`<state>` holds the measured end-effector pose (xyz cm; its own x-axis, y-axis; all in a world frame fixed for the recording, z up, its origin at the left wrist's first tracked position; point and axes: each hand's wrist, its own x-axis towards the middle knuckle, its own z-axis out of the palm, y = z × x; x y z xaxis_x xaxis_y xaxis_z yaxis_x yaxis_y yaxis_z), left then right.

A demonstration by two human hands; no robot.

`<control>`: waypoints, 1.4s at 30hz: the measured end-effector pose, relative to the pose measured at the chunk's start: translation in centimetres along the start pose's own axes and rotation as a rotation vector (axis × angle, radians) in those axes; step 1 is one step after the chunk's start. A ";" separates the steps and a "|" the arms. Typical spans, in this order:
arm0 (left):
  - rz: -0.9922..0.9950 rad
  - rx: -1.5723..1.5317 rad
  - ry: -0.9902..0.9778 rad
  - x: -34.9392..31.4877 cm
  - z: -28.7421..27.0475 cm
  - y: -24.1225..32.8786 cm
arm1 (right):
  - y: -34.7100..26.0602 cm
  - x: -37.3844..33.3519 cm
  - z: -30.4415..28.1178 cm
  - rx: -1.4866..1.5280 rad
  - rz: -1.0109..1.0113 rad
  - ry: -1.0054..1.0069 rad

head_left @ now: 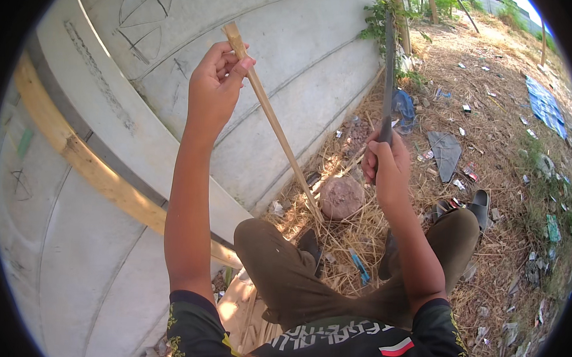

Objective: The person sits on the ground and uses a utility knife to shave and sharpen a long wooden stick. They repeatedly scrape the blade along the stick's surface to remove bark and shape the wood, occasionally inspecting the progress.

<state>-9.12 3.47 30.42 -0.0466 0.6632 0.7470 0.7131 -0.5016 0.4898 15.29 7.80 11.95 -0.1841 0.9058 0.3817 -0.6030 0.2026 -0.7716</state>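
Observation:
My left hand point(219, 76) is closed round the upper part of a light wooden stick point(277, 128), just below its splintered top end. The stick slants down to the right, and its lower end meets the straw-covered ground beside a round, rough, reddish-brown block point(342, 198). In my right hand point(389, 160) is the dark handle of a long-bladed knife point(388, 74), held upright with the blade pointing up. Blade and stick are apart.
Grey concrete wall panels point(304, 45) rise on the left, with a yellowish wooden pole point(95, 167) along them. Straw and litter cover the ground on the right, with a grey scrap point(445, 153), a blue sheet point(545, 105) and a sandal point(480, 205). Split wood point(239, 307) lies by my left leg.

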 end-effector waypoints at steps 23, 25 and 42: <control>0.187 -0.424 0.078 0.1 5.5 5.7 | 4.7 -1.4 1.2 -0.434 0.188 -0.089; 0.143 -0.473 0.096 0.1 5.8 4.8 | 6.4 -1.2 1.1 -0.446 0.157 -0.111; 0.355 -0.490 0.323 3.2 8.8 2.2 | 33.9 -9.1 -12.9 -1.014 0.778 -0.059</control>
<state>-1.59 9.37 29.97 -0.1289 0.2511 0.9593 0.3281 -0.9021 0.2802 6.58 11.25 -24.23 -0.2698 0.9004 -0.3413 0.5333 -0.1554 -0.8315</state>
